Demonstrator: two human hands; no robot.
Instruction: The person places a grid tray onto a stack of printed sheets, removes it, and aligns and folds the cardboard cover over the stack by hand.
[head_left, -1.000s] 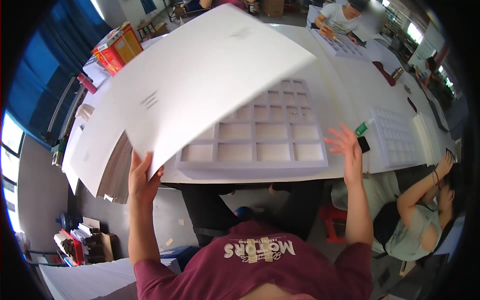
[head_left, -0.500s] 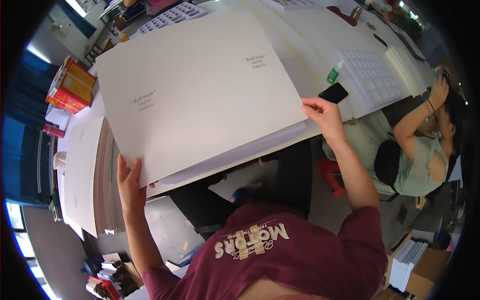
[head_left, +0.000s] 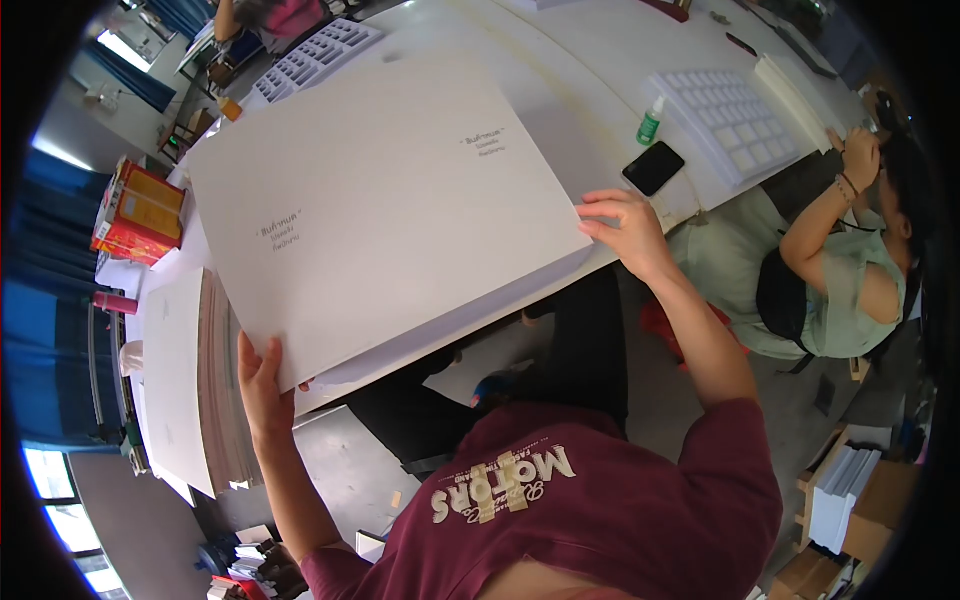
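A large white printed board [head_left: 370, 220] lies over the compartment tray, whose pale side [head_left: 470, 310] shows along the board's near edge. My left hand [head_left: 265, 385] grips the board's near left corner, thumb on top and fingertips below. At the near right corner, my right hand [head_left: 625, 232] holds the edge between thumb and fingers. The board hides the tray's compartments. Small dark text is printed at two places on its upper face.
To the left stand a stack of boards [head_left: 180, 380], a red and yellow box [head_left: 145, 212] and a pink bottle [head_left: 115, 303]. A green bottle [head_left: 650, 122], a phone [head_left: 654, 168], another tray [head_left: 735, 130] and a co-worker in light green [head_left: 850, 260] are at the right.
The board, earlier raised at a slant in my left hand, has come down over the tray. My right hand, open before, has taken hold of its right corner. The view has turned.
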